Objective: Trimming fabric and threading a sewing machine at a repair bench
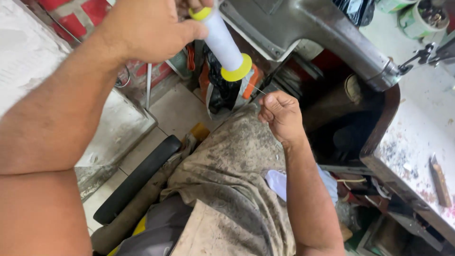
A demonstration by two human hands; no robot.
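While the left hand (147,28) is gripping the white spool (222,41) up high, tilting down-right, the right hand (280,115) is pinching its thread (257,88) just below, over the lap.

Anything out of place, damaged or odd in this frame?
Nothing looks wrong. The left hand holds a white thread spool with yellow ends; the right hand pinches its thread. The trousers are heavily soiled, the workbench paint-speckled.

A white thread spool (222,41) with yellow end flanges tilts down to the right, held up at its top end. A thin thread (256,88) runs taut from its lower flange.
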